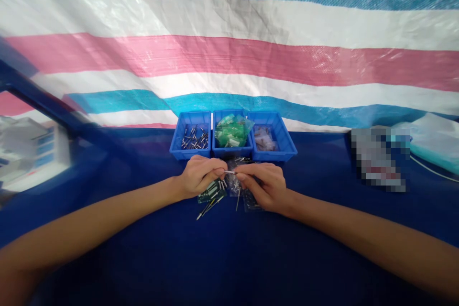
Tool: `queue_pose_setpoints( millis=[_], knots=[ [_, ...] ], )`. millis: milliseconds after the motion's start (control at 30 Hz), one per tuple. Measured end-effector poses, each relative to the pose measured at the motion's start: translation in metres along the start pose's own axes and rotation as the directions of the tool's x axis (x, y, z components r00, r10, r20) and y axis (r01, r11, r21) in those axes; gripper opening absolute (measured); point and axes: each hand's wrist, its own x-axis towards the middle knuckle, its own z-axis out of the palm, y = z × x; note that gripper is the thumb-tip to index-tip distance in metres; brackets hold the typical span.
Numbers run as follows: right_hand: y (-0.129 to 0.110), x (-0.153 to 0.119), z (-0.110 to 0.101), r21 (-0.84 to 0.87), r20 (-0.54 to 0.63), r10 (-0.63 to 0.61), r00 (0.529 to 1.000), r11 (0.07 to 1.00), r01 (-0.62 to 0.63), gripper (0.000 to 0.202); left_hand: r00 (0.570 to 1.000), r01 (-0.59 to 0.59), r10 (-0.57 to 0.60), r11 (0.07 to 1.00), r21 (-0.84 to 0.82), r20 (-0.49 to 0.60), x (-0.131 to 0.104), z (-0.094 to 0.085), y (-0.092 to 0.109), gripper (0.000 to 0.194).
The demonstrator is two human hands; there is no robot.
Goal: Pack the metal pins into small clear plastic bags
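Observation:
Between my two hands is a small, thin, whitish rod-shaped piece (230, 172), too small to name for certain. My left hand (201, 174) pinches its left end between thumb and forefinger. The right end sits in the closed fingertips of my right hand (264, 182). Just below them on the blue table lie a small clear bag of pale tubes (211, 191), several slim pen-like parts (209, 207) and a thin metal rod (238, 199). Another clear bag of small parts (234, 185) lies partly behind my right hand.
Three blue bins stand side by side behind my hands: the left bin (172, 150) holds metal parts, the middle bin (231, 153) a bag of green pieces, the right bin (285, 146) small clear bags. A striped tarp (229, 57) hangs behind. A blurred-out item (376, 160) lies right.

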Motion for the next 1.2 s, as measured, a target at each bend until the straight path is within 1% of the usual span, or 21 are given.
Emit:
queue_pose_setpoints(
  millis=[167,400,667,900,1200],
  knots=[
    [0.0006,-0.0008,0.0002,-0.010,0.011,-0.005,1.000,1.000,0.005,0.012,1.000,0.002,-0.002,1.000,0.012,-0.001,0.0001,-0.0001,0.0004,0.028],
    [0.0018,-0.0021,0.0018,-0.019,-0.002,0.025,1.000,1.000,-0.025,0.012,1.000,0.001,-0.001,1.000,0.018,-0.013,-0.0003,0.0008,-0.0007,0.027],
    [0.0014,-0.0023,0.0009,-0.021,-0.023,0.025,0.999,0.999,-0.026,0.011,1.000,-0.011,0.011,1.000,0.010,-0.022,-0.0012,0.0014,-0.0014,0.025],
    [0.0016,-0.0023,0.0010,-0.011,-0.020,0.014,1.000,1.000,-0.014,0.011,1.000,-0.009,0.010,1.000,0.023,-0.023,-0.0022,0.0015,-0.0021,0.026],
    [0.0023,-0.0025,0.0008,-0.024,-0.030,-0.030,0.999,0.999,0.030,0.009,1.000,-0.026,0.027,0.999,0.036,-0.008,-0.0019,0.0004,-0.0024,0.026]
  ],
)
